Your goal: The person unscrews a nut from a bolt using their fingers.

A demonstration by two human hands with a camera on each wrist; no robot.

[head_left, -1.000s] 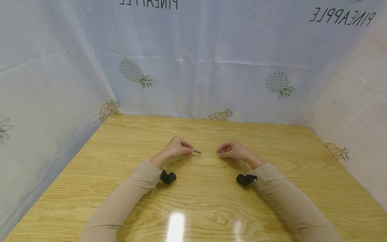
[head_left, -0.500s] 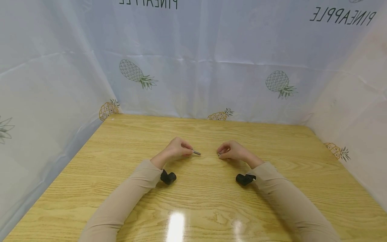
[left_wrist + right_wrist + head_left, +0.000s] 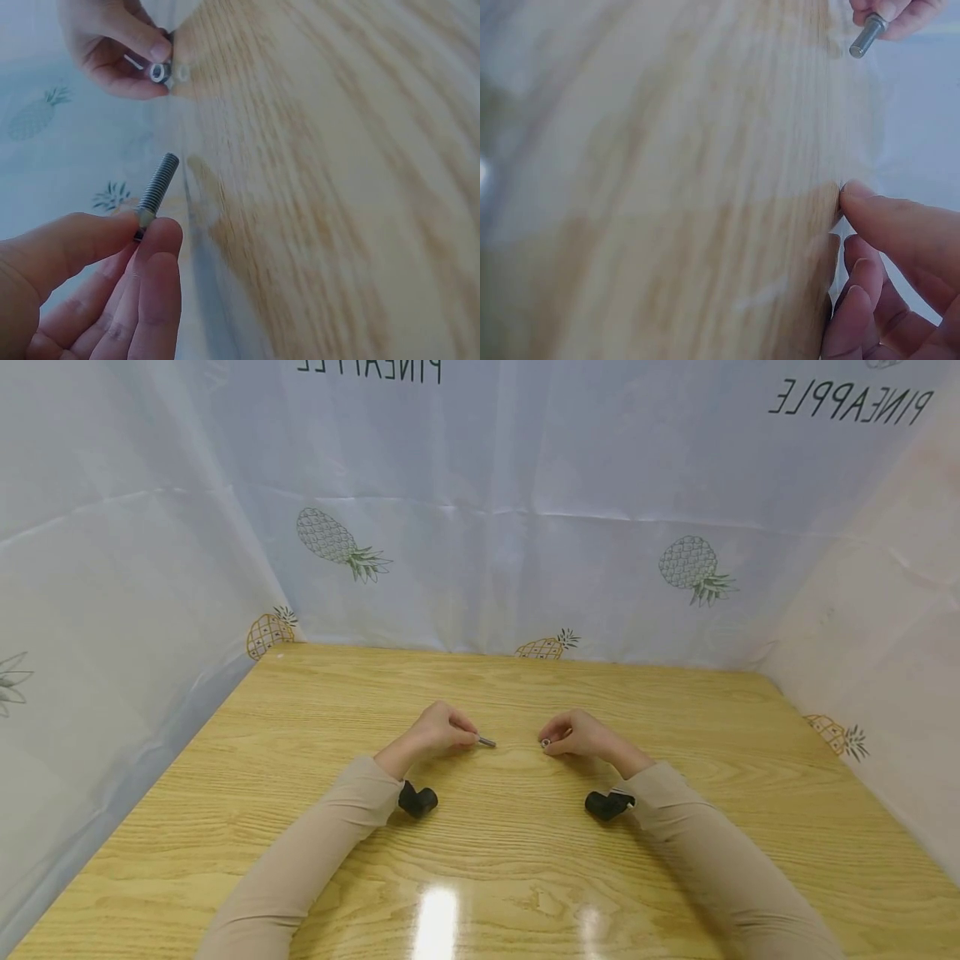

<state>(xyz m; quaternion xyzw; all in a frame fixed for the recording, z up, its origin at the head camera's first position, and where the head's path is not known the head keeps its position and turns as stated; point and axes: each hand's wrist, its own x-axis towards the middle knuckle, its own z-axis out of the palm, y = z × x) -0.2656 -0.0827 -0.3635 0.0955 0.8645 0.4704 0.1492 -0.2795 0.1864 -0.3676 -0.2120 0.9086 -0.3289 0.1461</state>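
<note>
My left hand (image 3: 441, 728) pinches a threaded metal bolt (image 3: 160, 184) by one end between thumb and fingers. In the left wrist view its shaft slants up and away from the fingertips; the end in the grip is mostly covered. Across a short gap in the head view, my right hand (image 3: 583, 735) pinches a small metal nut (image 3: 545, 743) near the table surface. The nut's hole shows as a ring in the left wrist view. From the right wrist camera the nut is hidden behind the thumb, while the bolt (image 3: 868, 36) points out from the left hand. Bolt and nut are apart.
A glossy wood-grain table (image 3: 495, 852) lies under both hands. Pale curtains (image 3: 487, 568) printed with pineapples hang behind it and along both sides. Black wrist-worn cameras (image 3: 417, 799) sit below the sleeves, close over the table.
The bolt's free end has dipped slightly and shifted a little left. The nut has turned in the right fingers, so its hole shows more plainly. Both arms stay almost in place.
</note>
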